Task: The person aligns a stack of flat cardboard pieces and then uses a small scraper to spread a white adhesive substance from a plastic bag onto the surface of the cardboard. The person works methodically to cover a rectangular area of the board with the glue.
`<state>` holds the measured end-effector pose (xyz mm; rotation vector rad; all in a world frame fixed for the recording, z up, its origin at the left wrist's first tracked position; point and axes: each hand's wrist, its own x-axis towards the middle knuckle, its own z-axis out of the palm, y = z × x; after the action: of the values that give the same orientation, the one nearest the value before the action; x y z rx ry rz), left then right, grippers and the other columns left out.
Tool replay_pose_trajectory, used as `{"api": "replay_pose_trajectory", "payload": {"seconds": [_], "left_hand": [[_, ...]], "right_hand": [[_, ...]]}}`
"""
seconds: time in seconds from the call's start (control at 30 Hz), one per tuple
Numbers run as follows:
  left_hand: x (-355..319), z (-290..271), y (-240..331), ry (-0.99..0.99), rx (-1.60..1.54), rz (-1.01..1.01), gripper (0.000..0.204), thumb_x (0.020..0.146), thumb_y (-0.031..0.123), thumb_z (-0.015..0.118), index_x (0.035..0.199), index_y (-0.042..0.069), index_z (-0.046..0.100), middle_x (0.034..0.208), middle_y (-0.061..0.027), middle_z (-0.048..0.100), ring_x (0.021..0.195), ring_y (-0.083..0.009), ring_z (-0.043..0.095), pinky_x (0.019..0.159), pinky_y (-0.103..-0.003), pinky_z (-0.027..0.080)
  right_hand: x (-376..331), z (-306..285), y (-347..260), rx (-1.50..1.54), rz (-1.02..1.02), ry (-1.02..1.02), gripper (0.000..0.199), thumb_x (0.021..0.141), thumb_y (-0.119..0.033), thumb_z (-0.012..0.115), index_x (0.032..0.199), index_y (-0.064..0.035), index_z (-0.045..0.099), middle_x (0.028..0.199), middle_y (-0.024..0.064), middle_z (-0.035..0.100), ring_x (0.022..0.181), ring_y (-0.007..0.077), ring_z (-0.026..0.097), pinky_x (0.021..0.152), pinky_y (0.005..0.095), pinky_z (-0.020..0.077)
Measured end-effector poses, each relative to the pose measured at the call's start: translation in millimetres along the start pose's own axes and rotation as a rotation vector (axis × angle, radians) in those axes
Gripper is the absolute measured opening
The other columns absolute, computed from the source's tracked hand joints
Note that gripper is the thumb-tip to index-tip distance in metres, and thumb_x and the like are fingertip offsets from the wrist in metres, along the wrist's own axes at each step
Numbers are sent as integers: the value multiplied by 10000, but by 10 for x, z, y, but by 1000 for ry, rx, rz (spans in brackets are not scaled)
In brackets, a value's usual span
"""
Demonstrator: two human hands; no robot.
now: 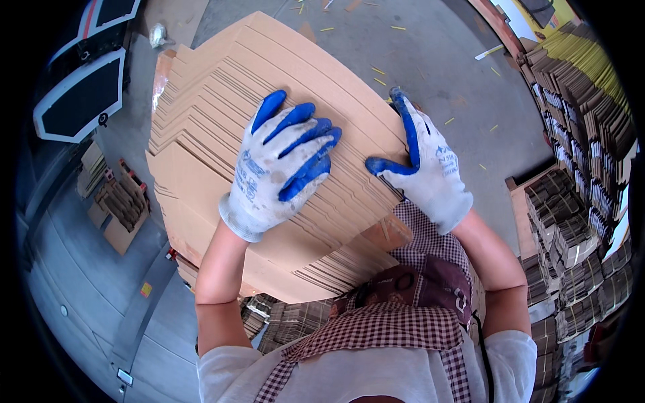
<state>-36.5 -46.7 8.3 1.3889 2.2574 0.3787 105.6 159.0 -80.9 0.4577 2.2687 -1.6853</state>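
Note:
A large stack of flat brown cardboard sheets lies fanned in front of me, its edges stepped like overlapping layers. My left hand, in a white glove with blue coating, rests palm down on the stack, its fingers stretched and slightly apart. Along the right edge of the sheets is my right hand, gloved the same way. Its thumb lies on the top sheet and its index finger reaches along the edge, with a wide gap between them. The other fingers of that hand are mostly hidden.
Bundled cardboard stacks stand on the right, with a long row of folded sheets behind them. Yellow strap scraps litter the grey floor. At the left are a dark-windowed vehicle and a pallet of cardboard pieces.

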Motion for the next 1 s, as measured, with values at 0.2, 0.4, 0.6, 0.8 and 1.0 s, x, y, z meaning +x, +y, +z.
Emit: {"api": "replay_pose_trajectory", "payload": {"seconds": [0.2, 0.4, 0.6, 0.8, 1.0], "left_hand": [[-53, 67, 10, 14, 31, 29, 355, 845, 217, 701, 1159, 54, 733, 1204, -106, 701, 1274, -348, 579, 1194, -589, 308], [-75, 67, -9, 25, 14, 38, 393, 817, 217, 730, 1193, 103, 717, 1250, -71, 679, 1275, -316, 573, 1193, -602, 306], [-70, 284, 178, -25, 100, 78, 487, 795, 264, 727, 1258, 116, 697, 1235, -91, 666, 1284, -318, 559, 1191, -628, 298], [-72, 304, 209, 2, 164, 93, 444, 754, 257, 739, 1177, 122, 735, 1143, -63, 679, 1168, -284, 611, 1139, -587, 393], [-125, 425, 184, 54, 136, 56, 344, 754, 231, 756, 1088, 146, 747, 1096, -47, 668, 1153, -267, 619, 1122, -568, 424]], "right_hand": [[112, 47, 205, 191, 55, -112, 907, 784, -324, 868, 1526, -50, 423, 1450, 153, 553, 1330, 255, 542, 1120, 372, 425], [183, 42, 237, 408, 190, -212, 920, 783, -330, 867, 1528, -36, 414, 1424, 150, 562, 1291, 225, 545, 1099, 360, 438], [60, 71, 139, 53, 18, -23, 963, 783, -388, 822, 1558, -55, 357, 1432, 201, 544, 1310, 335, 562, 1101, 397, 453], [45, 69, 72, 28, 77, -30, 1016, 760, -408, 831, 1570, -57, 329, 1499, 204, 486, 1338, 350, 537, 1119, 397, 442], [44, 88, 84, 33, 53, -19, 1002, 773, -416, 818, 1568, -51, 328, 1508, 213, 473, 1357, 346, 523, 1127, 397, 435]]}}
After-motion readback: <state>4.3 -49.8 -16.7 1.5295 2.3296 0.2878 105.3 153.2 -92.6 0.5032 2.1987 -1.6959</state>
